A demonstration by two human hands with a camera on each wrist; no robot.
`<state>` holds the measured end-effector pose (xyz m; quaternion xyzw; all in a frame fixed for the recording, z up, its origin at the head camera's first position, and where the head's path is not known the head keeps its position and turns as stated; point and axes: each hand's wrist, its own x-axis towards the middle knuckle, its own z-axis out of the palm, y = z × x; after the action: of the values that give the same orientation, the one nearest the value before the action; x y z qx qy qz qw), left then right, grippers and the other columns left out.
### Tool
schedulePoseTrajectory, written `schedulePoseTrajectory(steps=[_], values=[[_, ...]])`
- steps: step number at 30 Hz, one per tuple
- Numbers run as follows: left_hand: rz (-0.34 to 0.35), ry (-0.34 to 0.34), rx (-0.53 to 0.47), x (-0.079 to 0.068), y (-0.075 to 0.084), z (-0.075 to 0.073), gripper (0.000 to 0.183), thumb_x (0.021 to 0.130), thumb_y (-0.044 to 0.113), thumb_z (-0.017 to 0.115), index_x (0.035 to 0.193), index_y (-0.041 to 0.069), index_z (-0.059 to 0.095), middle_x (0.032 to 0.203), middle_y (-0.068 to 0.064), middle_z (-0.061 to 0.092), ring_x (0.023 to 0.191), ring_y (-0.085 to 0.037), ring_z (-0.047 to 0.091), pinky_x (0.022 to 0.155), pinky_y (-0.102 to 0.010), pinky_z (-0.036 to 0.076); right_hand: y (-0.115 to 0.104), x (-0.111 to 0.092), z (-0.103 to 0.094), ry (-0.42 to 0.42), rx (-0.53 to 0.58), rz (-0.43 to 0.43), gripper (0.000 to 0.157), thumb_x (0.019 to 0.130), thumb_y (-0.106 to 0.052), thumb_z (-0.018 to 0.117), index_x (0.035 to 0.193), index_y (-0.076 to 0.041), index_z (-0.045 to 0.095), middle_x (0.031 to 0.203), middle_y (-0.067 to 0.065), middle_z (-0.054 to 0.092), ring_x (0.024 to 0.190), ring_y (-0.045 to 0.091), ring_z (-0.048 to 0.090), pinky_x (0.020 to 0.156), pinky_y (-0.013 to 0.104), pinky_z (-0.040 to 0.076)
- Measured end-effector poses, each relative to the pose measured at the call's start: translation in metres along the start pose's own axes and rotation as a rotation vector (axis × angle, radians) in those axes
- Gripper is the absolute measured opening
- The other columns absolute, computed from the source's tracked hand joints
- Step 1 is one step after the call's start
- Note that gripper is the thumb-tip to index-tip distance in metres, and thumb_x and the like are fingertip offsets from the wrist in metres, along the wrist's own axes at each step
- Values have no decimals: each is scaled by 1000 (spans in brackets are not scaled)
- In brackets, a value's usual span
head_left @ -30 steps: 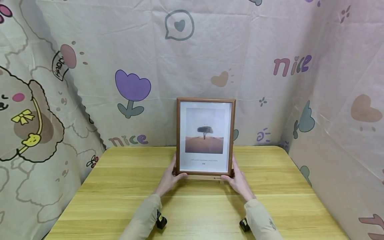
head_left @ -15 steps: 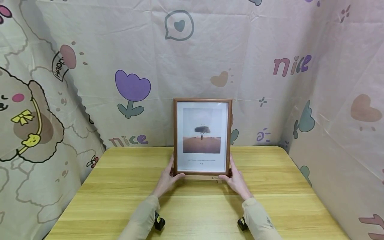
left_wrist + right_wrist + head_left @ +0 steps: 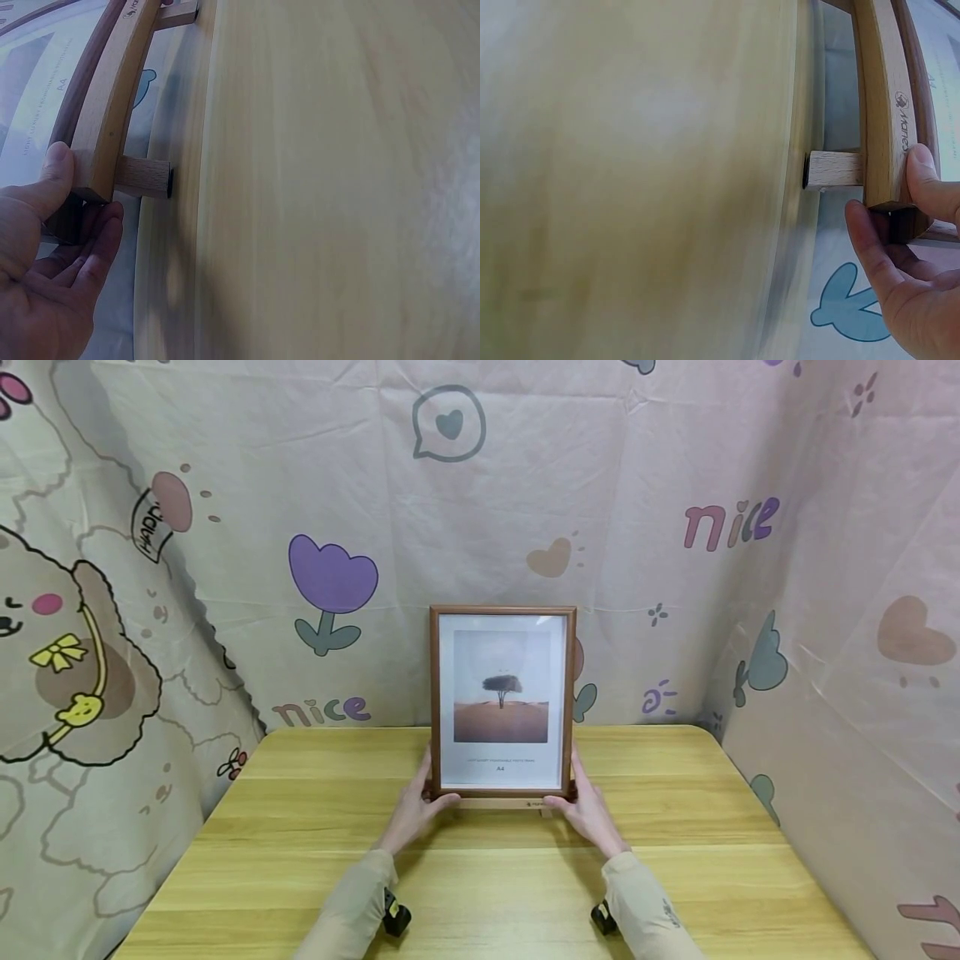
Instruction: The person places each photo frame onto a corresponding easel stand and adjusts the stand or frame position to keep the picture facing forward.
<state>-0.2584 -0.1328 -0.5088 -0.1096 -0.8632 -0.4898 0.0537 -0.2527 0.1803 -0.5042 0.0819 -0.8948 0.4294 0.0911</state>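
A brown picture frame (image 3: 435, 693) with a lone-tree print and "A4" on it stands nearly upright in the head view. Its bottom edge rests on the pale wooden ledge of a tabletop easel (image 3: 495, 804). My left hand (image 3: 412, 810) grips the frame's lower left corner, thumb in front and fingers around behind. At the opposite lower corner my right hand (image 3: 588, 814) holds it the same way. In the left wrist view a stubby easel leg (image 3: 146, 176) juts out below the ledge. Another leg (image 3: 836, 169) shows in the right wrist view. The easel's upper part is hidden behind the frame.
A wood-grain table (image 3: 300, 827) lies beneath, its back edge just behind the frame. Printed cloth curtains (image 3: 480, 510) hang behind and along both sides. A small black device (image 3: 396, 914) sits at each wrist.
The picture frame and easel have shifted slightly to the left, and both hands have moved along with them. The grip looks the same.
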Motion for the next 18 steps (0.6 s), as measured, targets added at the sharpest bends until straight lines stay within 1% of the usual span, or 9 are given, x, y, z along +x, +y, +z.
schedulePoseTrajectory(steps=[3, 5, 8, 11, 14, 18], values=[[5, 4, 3, -1, -1, -1, 102, 90, 33, 73, 164, 27, 3, 137, -30, 59, 108, -31, 65, 101, -53, 51, -2, 1, 1, -5, 15, 8, 110, 85, -16, 80, 164, -20, 3, 105, 28, 73, 90, 29, 72, 92, 52, 54], [8, 6, 2, -1, -1, -1, 103, 89, 32, 74, 164, 27, 3, 137, -29, 59, 109, -31, 66, 101, -53, 51, -2, 1, 1, -8, 18, 7, 111, 85, -15, 79, 164, -20, 2, 106, 29, 73, 91, 31, 73, 93, 53, 54], [15, 10, 2, -1, -1, -1, 104, 89, 31, 75, 164, 26, 3, 133, -29, 62, 106, -29, 66, 99, -52, 52, -3, 1, 1, -5, 12, 8, 110, 84, -15, 79, 164, -19, 3, 110, 30, 71, 95, 34, 72, 96, 54, 53], [9, 11, 1, -1, -2, -1, 106, 88, 30, 76, 163, 30, 2, 126, -26, 66, 102, -27, 65, 97, -49, 53, -4, 2, 1, -4, 14, 7, 109, 85, -15, 79, 164, -18, 4, 111, 31, 71, 96, 35, 72, 97, 55, 52], [3, 13, -5, -1, -2, -2, 106, 88, 30, 76, 163, 30, 2, 123, -25, 67, 102, -27, 65, 97, -49, 53, -4, 3, 2, -9, 26, 7, 109, 85, -14, 79, 164, -18, 5, 110, 31, 71, 95, 33, 73, 96, 53, 53], [15, 12, -1, -1, -3, -2, 106, 87, 30, 76, 164, 24, 3, 123, -26, 67, 103, -28, 66, 97, -51, 54, -3, 3, 2, -15, 27, 7, 109, 85, -14, 79, 164, -18, 4, 109, 30, 72, 95, 33, 73, 95, 53, 53]])
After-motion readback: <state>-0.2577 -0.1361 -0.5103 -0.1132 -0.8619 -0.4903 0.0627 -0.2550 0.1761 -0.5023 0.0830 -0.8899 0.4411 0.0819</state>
